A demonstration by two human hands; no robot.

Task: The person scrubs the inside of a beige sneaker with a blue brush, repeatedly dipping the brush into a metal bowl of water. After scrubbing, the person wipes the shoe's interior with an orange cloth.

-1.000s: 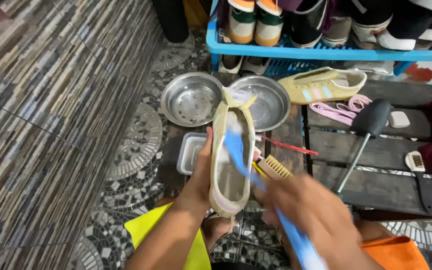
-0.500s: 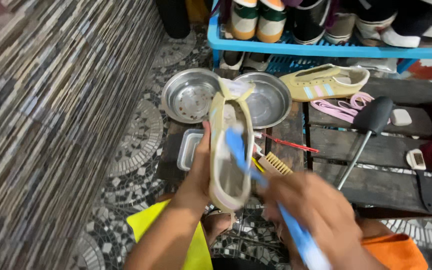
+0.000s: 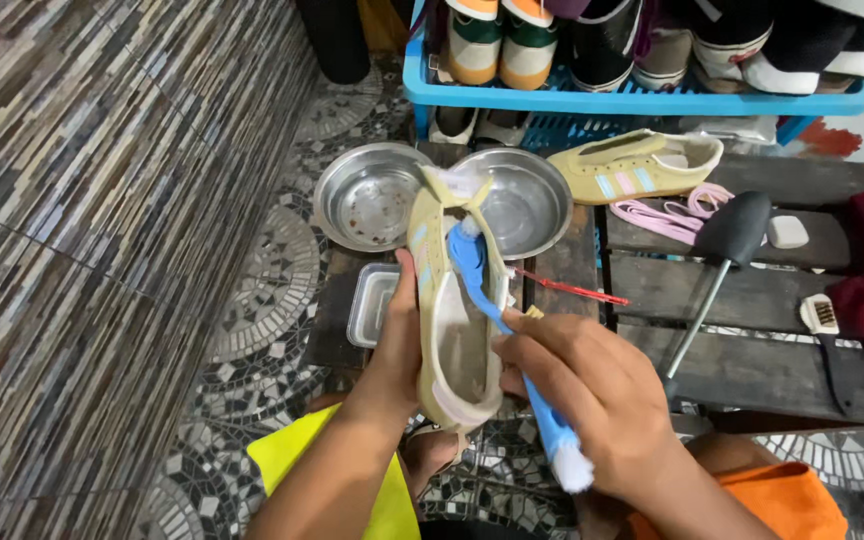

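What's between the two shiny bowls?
In the head view, the toe end of the yellow shoe pokes up between the left bowl and right bowl, with the blue brush head inside it.

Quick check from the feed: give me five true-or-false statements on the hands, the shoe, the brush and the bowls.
1. The left hand holds the pale yellow shoe. True.
2. The right hand holds a red brush. False: it holds the blue plastic brush.
3. The brush head is inside the shoe's toe. True.
4. Two round steel bowls lie beyond the shoe. True.
5. The matching yellow shoe sits in a bowl. False: it lies on the dark wooden slats.
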